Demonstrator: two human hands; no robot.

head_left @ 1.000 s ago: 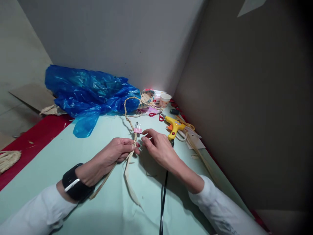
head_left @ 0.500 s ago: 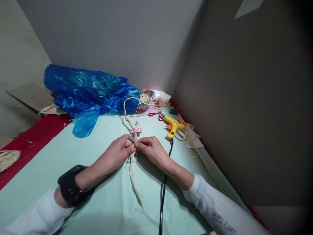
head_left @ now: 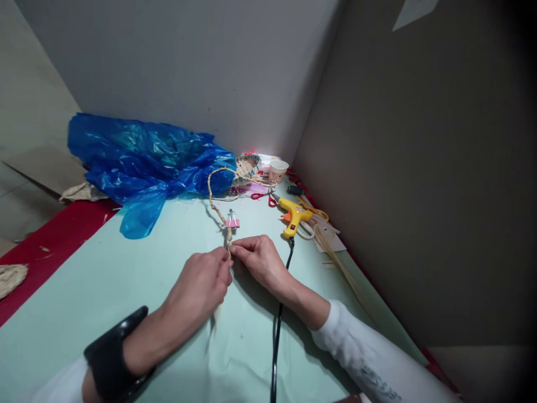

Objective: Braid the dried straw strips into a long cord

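A pale braided straw cord [head_left: 216,210] curves from the back of the table toward me, with a pink binder clip [head_left: 232,223] on it just beyond my fingers. My left hand [head_left: 203,277] is closed around the loose strands at the cord's near end; its fingers hide most of them. The strand tail hangs below that hand, blurred. My right hand [head_left: 260,260] pinches the cord between thumb and forefinger just below the clip, close against the left fingertips.
A yellow glue gun [head_left: 297,216] with a black cable lies to the right, near red-handled scissors [head_left: 272,200]. Behind are a blue plastic bag [head_left: 155,157], a woven basket [head_left: 247,168] and a paper cup [head_left: 278,169]. Straw strips [head_left: 342,268] lie along the right side.
My left hand has turned over and moved slightly down, its fingers now wrapped around the strands. The tail has swung left. My right hand keeps its pinch in nearly the same place.
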